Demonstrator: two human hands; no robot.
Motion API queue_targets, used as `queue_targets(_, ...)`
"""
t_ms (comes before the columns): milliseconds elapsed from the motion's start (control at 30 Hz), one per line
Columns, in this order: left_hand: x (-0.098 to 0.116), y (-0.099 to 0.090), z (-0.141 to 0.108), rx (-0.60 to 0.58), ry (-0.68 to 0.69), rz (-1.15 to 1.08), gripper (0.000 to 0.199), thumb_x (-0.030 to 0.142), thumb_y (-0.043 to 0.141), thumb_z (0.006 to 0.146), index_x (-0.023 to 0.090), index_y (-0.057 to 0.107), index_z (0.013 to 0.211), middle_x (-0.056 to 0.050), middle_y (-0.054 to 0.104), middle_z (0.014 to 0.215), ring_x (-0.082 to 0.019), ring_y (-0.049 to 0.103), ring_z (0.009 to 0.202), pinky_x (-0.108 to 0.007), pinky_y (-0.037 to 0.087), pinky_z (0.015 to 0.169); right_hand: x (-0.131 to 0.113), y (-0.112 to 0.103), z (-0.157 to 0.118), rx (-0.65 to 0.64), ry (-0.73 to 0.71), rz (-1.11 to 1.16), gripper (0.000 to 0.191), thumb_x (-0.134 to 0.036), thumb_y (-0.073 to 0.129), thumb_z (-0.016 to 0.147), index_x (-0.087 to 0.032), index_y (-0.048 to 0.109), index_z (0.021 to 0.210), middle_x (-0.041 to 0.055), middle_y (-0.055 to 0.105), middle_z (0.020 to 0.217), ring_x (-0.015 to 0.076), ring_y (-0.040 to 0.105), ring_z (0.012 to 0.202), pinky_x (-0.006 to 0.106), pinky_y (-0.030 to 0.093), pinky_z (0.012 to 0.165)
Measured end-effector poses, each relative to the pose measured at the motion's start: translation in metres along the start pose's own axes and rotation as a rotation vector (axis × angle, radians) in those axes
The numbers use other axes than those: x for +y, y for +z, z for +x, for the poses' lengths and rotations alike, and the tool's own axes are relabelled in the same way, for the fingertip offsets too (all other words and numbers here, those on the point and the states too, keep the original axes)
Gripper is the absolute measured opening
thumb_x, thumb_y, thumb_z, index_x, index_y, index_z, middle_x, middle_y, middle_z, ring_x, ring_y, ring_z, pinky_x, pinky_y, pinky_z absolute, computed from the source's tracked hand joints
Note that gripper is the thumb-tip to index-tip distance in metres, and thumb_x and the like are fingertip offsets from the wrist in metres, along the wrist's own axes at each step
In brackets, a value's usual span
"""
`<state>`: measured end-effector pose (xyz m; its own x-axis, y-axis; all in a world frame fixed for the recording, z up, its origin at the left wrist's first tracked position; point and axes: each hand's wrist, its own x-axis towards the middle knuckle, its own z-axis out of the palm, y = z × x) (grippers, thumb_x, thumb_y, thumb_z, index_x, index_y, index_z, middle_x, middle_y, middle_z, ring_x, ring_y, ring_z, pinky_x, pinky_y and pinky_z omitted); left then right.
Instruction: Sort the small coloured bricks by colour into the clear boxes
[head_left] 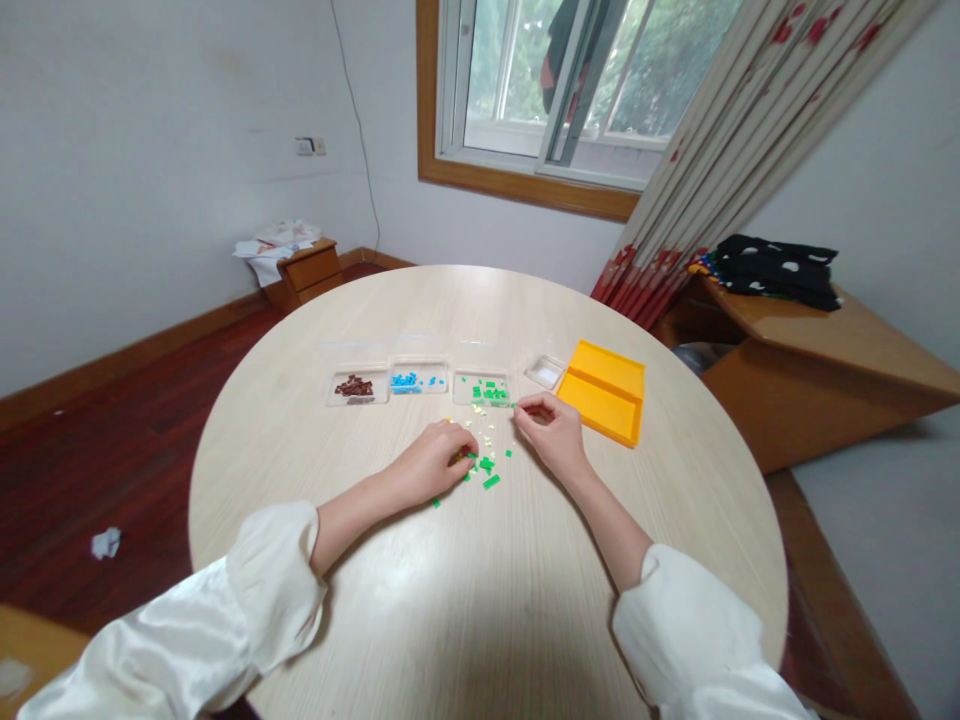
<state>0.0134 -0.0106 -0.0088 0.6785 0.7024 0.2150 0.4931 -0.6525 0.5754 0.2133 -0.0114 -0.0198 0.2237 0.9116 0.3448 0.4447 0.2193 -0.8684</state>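
Round pale worktop [465, 610], window [499, 75] beyond far edge, drawer cabinet [311, 270] past far-left edge. I see loose green pieces [491, 482] mid-worktop; my left hand [435, 462] curls beside them, can't tell if fingers grip. My right hand [553, 430] pinches a small green piece [514, 405].

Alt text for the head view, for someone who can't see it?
The right hand pinches a small green piece while the left hand curls beside loose green pieces on a round table. Beyond, three clear boxes hold brown pieces, blue pieces and green ones; a yellow case lies to the right.
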Motion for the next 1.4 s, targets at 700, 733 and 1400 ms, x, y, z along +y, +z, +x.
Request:
queue_targets(700, -0.003, 0.001, 0.0, -0.018, 0.009, -0.021, 0.013, 0.012, 0.052, 0.079, 0.015, 0.065, 0.078, -0.004, 0.061, 0.074, -0.015, 0.054, 0.074, -0.03, 0.043, 0.075, 0.012, 0.017, 0.018, 0.038, -0.111, -0.099, 0.035, -0.034, 0.05, 0.081, -0.017, 0.065, 0.108, 0.0099, 0.069, 0.1, 0.0201, 0.061, 0.09, 0.036, 0.049, 0.079)
queue_targets(733, -0.003, 0.001, -0.001, -0.018, 0.011, -0.019, 0.013, 0.012, 0.052, 0.08, 0.015, 0.065, 0.078, -0.004, 0.061, 0.074, -0.015, 0.054, 0.074, -0.03, 0.043, 0.075, 0.01, 0.016, 0.017, 0.035, -0.111, -0.107, 0.034, -0.035, 0.05, 0.081, -0.017, 0.065, 0.106, 0.01, 0.069, 0.098, 0.0198, 0.061, 0.086, 0.035, 0.049, 0.077)
queue_targets(1400, -0.005, -0.005, -0.004, 0.102, -0.033, -0.109, 0.01, 0.015, 0.051, 0.082, 0.015, 0.06, 0.078, -0.004, 0.059, 0.078, -0.016, 0.053, 0.079, -0.03, 0.043, 0.076, -0.007, -0.034, 0.015, -0.817, -0.066, -0.072, 0.017, -0.028, 0.07, 0.067, -0.021, 0.073, 0.083, 0.0033, 0.059, 0.087, 0.0153, 0.056, 0.085, 0.033, 0.043, 0.082)
